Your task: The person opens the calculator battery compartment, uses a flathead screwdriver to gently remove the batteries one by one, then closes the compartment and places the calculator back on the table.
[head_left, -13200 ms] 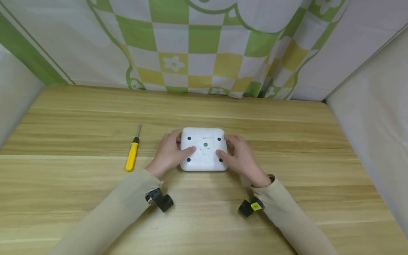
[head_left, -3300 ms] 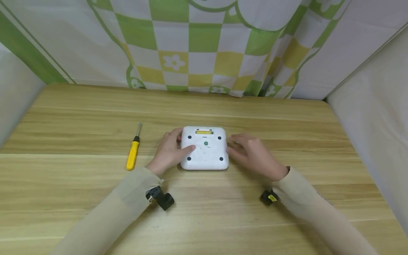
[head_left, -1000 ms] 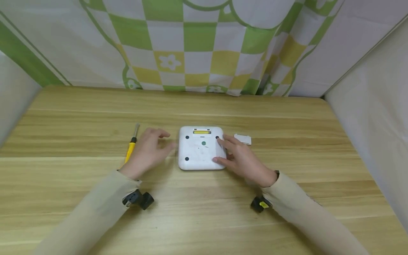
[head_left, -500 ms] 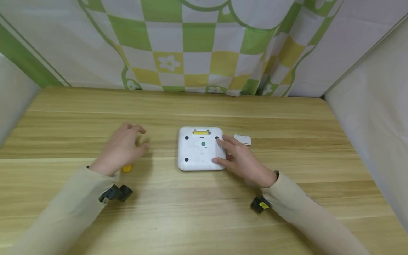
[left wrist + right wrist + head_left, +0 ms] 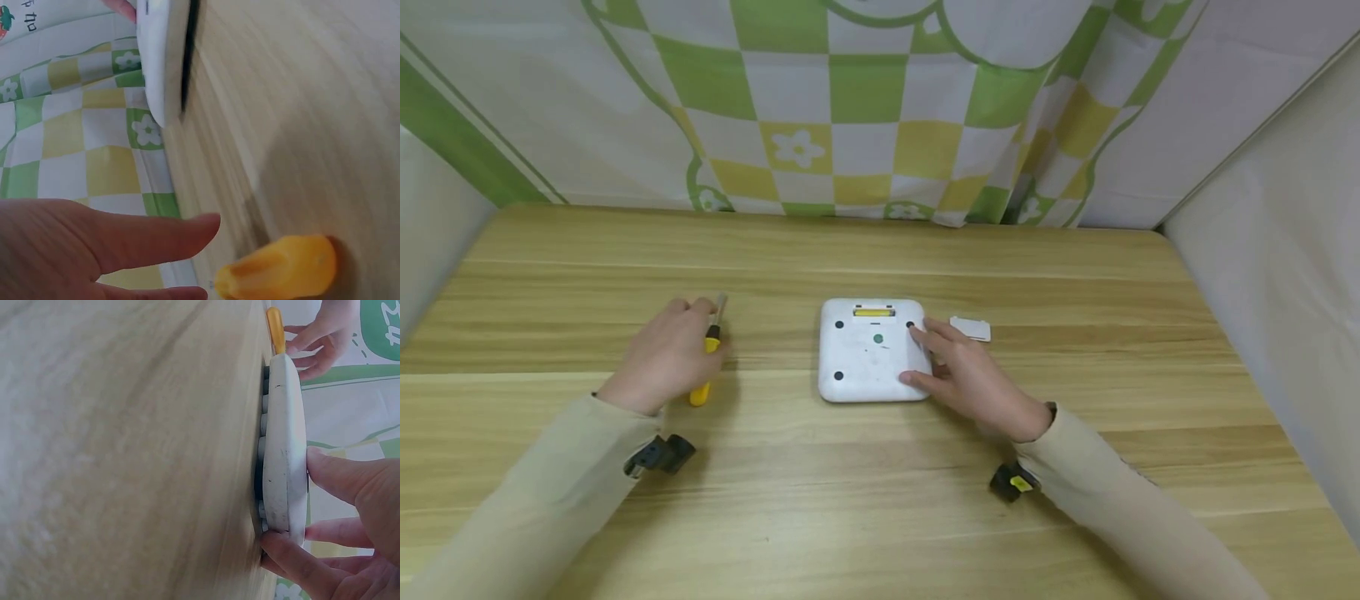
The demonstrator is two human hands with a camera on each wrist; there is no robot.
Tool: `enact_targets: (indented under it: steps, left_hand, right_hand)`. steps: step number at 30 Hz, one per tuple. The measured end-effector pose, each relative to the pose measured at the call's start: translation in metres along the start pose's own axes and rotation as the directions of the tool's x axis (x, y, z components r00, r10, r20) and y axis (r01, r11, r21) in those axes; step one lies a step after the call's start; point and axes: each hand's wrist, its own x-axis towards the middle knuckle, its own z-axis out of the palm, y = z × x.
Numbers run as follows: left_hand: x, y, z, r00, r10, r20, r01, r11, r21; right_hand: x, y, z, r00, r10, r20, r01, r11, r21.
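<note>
A white calculator (image 5: 865, 362) lies face down on the table; its keys show along the underside in the right wrist view. Its battery compartment is uncovered, and a yellow battery (image 5: 874, 312) sits inside. My right hand (image 5: 973, 379) holds the calculator's right side, thumb (image 5: 331, 472) on the back and other fingertips at the edge. To the left lies a yellow-handled screwdriver (image 5: 700, 393). My left hand (image 5: 662, 354) is over it, with the thumb nearly straight and a gap above the handle (image 5: 287, 269) in the left wrist view.
The small white battery cover (image 5: 972, 328) lies just right of the calculator, behind my right hand. A checked green, yellow and white curtain (image 5: 865, 100) hangs along the far edge of the wooden table (image 5: 850, 517).
Earlier the battery cover came off and was laid to the right. My left hand has left the calculator and moved left to the screwdriver. My right hand has come back to the calculator.
</note>
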Motion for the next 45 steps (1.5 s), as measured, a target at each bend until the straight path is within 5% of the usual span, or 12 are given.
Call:
enact_targets:
  steps: [19, 45]
  left_hand:
    - [0.005, -0.011, 0.006, 1.0, -0.017, 0.017, 0.017, 1.0, -0.009]
    - [0.004, -0.008, 0.01, 0.995, -0.03, -0.098, 0.025, 0.999, -0.048]
  right_hand:
    - [0.001, 0.0, 0.001, 1.0, -0.007, -0.015, 0.007, 1.0, 0.004]
    - [-0.001, 0.001, 0.001, 1.0, -0.007, -0.011, 0.007, 1.0, -0.003]
